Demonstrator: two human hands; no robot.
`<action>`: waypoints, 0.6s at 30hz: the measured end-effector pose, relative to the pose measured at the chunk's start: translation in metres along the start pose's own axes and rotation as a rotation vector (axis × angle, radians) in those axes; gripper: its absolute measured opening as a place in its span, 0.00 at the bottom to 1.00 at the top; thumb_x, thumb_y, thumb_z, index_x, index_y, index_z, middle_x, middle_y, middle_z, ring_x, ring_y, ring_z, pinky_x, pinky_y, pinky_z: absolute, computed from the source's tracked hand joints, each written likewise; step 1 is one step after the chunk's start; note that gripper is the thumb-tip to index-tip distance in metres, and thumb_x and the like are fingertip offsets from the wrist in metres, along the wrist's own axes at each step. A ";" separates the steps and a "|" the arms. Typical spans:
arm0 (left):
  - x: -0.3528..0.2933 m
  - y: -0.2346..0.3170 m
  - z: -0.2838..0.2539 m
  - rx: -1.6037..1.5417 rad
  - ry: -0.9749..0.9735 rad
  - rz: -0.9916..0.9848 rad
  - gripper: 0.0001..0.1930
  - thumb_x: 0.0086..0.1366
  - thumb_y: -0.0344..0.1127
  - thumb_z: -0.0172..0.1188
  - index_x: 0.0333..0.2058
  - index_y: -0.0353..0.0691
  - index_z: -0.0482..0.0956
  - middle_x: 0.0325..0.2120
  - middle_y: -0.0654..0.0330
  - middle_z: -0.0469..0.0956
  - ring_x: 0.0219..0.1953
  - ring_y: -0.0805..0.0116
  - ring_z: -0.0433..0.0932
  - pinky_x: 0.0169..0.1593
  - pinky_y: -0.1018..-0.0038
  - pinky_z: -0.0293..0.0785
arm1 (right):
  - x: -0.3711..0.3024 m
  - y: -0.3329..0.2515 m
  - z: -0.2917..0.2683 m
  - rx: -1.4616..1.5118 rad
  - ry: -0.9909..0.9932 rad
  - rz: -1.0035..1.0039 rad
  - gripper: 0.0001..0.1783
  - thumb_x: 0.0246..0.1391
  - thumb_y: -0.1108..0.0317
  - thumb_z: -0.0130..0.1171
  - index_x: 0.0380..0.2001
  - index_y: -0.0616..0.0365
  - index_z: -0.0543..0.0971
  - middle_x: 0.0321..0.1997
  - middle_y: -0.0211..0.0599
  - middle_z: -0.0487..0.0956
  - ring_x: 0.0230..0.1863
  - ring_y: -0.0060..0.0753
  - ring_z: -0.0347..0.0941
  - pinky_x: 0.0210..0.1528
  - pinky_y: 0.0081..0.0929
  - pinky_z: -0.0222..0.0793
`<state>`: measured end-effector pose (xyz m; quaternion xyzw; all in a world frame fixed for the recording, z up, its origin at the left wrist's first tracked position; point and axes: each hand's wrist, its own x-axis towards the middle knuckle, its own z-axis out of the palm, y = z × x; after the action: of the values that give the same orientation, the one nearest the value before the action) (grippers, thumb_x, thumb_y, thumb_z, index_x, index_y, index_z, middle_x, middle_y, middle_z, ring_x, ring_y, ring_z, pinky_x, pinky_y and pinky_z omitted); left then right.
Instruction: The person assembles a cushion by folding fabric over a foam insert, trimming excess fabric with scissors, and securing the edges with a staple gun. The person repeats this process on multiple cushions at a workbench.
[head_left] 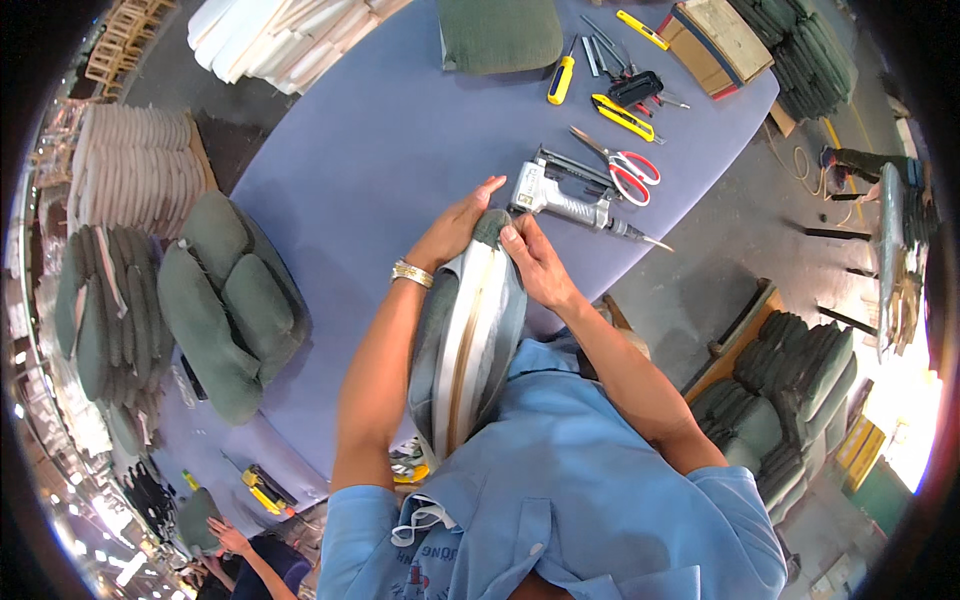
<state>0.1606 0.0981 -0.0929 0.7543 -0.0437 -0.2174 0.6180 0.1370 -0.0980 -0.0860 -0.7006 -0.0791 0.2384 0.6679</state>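
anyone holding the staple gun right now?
No, the staple gun lies on the blue table beyond both hands, left hand and right hand, which grip the seat cushion.

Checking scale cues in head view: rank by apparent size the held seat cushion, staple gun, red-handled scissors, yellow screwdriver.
1. seat cushion, by far the largest, though nearest the camera
2. staple gun
3. red-handled scissors
4. yellow screwdriver

Scissors and screwdriver look close in length; the screwdriver lies farther off, so that order is unsure.
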 end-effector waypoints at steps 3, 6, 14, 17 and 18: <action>-0.001 0.004 0.012 0.025 -0.025 -0.007 0.36 0.80 0.63 0.28 0.73 0.45 0.61 0.76 0.52 0.55 0.79 0.57 0.48 0.78 0.64 0.41 | -0.004 0.009 -0.001 0.036 0.036 -0.061 0.19 0.76 0.51 0.48 0.38 0.56 0.67 0.34 0.26 0.64 0.39 0.21 0.59 0.45 0.26 0.62; -0.009 0.011 0.020 0.069 0.014 -0.031 0.36 0.80 0.62 0.26 0.74 0.45 0.60 0.77 0.53 0.50 0.80 0.58 0.43 0.79 0.63 0.37 | -0.003 0.011 -0.004 0.065 0.006 -0.029 0.20 0.76 0.51 0.49 0.38 0.57 0.67 0.34 0.27 0.65 0.40 0.22 0.60 0.46 0.27 0.63; -0.032 0.020 0.029 0.050 0.032 0.028 0.33 0.82 0.56 0.30 0.76 0.45 0.52 0.78 0.55 0.45 0.80 0.59 0.38 0.80 0.62 0.37 | -0.006 0.009 -0.007 0.102 -0.008 -0.042 0.21 0.76 0.49 0.48 0.36 0.57 0.67 0.34 0.28 0.66 0.40 0.22 0.60 0.46 0.28 0.64; -0.037 0.021 0.033 0.058 0.044 0.057 0.32 0.83 0.53 0.32 0.76 0.41 0.50 0.78 0.54 0.44 0.80 0.58 0.37 0.80 0.62 0.38 | -0.004 0.013 -0.009 0.145 -0.024 -0.027 0.21 0.75 0.48 0.49 0.36 0.56 0.67 0.34 0.27 0.66 0.40 0.22 0.60 0.45 0.27 0.63; -0.038 0.022 0.034 0.061 0.046 0.064 0.32 0.83 0.52 0.32 0.76 0.40 0.50 0.79 0.54 0.44 0.80 0.58 0.37 0.79 0.62 0.38 | -0.004 0.017 -0.009 0.157 -0.027 -0.016 0.21 0.75 0.48 0.49 0.36 0.56 0.67 0.34 0.27 0.65 0.40 0.22 0.60 0.45 0.27 0.63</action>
<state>0.1176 0.0742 -0.0665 0.7757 -0.0601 -0.1785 0.6023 0.1340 -0.1097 -0.1014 -0.6421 -0.0749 0.2478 0.7216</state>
